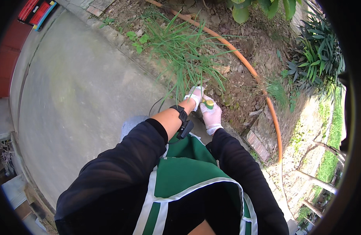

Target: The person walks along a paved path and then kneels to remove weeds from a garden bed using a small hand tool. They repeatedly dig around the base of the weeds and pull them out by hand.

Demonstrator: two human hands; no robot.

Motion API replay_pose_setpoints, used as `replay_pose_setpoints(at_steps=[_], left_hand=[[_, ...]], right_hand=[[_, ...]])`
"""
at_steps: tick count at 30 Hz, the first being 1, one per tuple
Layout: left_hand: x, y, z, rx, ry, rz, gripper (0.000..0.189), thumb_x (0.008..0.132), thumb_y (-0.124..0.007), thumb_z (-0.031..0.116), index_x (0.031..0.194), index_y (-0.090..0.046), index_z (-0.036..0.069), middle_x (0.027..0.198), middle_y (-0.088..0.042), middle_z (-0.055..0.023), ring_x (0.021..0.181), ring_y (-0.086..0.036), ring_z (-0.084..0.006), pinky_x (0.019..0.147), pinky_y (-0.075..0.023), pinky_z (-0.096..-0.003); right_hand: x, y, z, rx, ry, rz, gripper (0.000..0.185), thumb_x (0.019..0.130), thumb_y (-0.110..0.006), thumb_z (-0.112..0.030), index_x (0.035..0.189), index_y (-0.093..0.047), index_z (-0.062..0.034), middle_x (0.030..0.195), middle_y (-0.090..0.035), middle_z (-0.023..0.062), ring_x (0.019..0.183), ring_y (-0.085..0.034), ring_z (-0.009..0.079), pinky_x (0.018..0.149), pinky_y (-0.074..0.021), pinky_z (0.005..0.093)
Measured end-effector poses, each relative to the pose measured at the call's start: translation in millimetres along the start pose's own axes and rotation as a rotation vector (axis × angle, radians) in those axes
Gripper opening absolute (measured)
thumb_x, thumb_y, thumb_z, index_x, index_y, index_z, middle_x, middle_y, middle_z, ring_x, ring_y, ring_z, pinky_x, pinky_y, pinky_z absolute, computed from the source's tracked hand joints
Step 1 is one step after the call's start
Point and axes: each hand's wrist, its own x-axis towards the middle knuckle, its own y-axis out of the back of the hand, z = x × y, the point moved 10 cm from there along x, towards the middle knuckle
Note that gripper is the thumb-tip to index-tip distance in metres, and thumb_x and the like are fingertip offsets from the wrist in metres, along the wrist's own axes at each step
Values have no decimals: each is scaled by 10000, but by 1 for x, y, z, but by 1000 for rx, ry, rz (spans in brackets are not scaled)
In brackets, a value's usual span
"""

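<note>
My right hand (212, 114), in a thin whitish glove, is closed around a green and yellow handle (209, 104). The working end of that tool is hidden by my hands. My left hand (195, 94), gloved the same way, is close beside it at the near edge of a clump of long green grass-like leaves (183, 50). Its fingers are mostly hidden, so whether they grip the leaves is unclear. A black strap with a small device (182, 122) sits on my left forearm. Brown soil (242, 79) surrounds the clump.
An orange hose (242, 58) curves across the soil beyond the clump. Grey concrete paving (89, 76) lies to the left. Bricks (257, 144) edge the bed at right, with a dark-leaved plant (317, 55) farther off. A red and black object (38, 13) is at upper left.
</note>
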Motion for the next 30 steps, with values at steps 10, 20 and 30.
replay_pose_setpoints(at_steps=[10, 20, 30], left_hand=[[-4, -21, 15, -870, 159, -119, 317, 923, -354, 271, 855, -568, 48, 791, -603, -121, 714, -595, -265, 626, -472, -387], [-90, -29, 107, -1124, 353, -120, 179, 925, -370, 243, 860, -419, 83, 626, -393, -36, 405, -345, -134, 374, -310, -303], [-70, -5, 111, -1201, 343, -38, 285, 950, -343, 328, 843, -417, 75, 624, -420, -45, 400, -352, -142, 361, -316, -312]], right_hand=[[9, 6, 4, -10, -517, -100, 256, 790, -589, -109, 1041, -608, -65, 666, -596, 50, 516, -554, 152, 444, -439, 293], [26, 52, -83, -47, -741, -367, 288, 823, -539, -110, 1111, -540, -101, 555, -409, -35, 405, -351, 92, 381, -329, 270], [62, 20, -98, -94, -879, -502, 241, 839, -531, -130, 1080, -518, -126, 573, -371, -57, 412, -340, 84, 388, -315, 260]])
